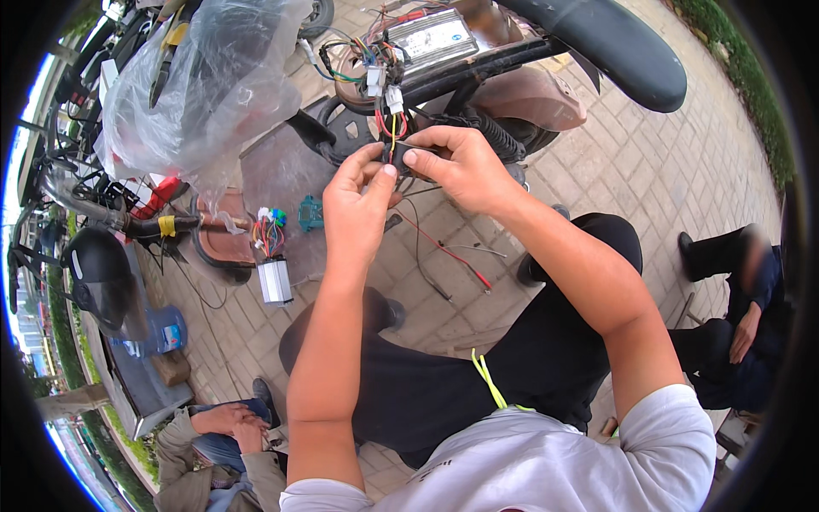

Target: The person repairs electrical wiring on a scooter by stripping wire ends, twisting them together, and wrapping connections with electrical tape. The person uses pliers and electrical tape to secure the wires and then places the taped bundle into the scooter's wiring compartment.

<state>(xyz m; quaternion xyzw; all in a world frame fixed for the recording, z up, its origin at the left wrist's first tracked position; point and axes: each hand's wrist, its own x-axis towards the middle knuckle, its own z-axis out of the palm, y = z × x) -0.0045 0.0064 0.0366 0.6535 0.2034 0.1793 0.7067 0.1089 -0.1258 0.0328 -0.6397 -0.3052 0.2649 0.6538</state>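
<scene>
My left hand (363, 192) pinches a bundle of coloured wires (393, 128) in front of the scooter frame. Close beside it, my right hand (461, 166) grips a small dark piece (400, 157) that looks like black tape against the wires; the fingers partly cover it. Red, yellow and green leads run up from my fingertips to white plug connectors (375, 81). Beyond those lies a silver finned controller box (431, 41) on the frame.
A second silver controller (275, 282) with plugs rests on the footboard, near a teal part (310, 213). Clear plastic sheeting (213, 94) drapes the handlebar side. A black seat (614, 51) juts out at upper right. Loose leads (444, 247) lie on the paving. Two people sit at either side.
</scene>
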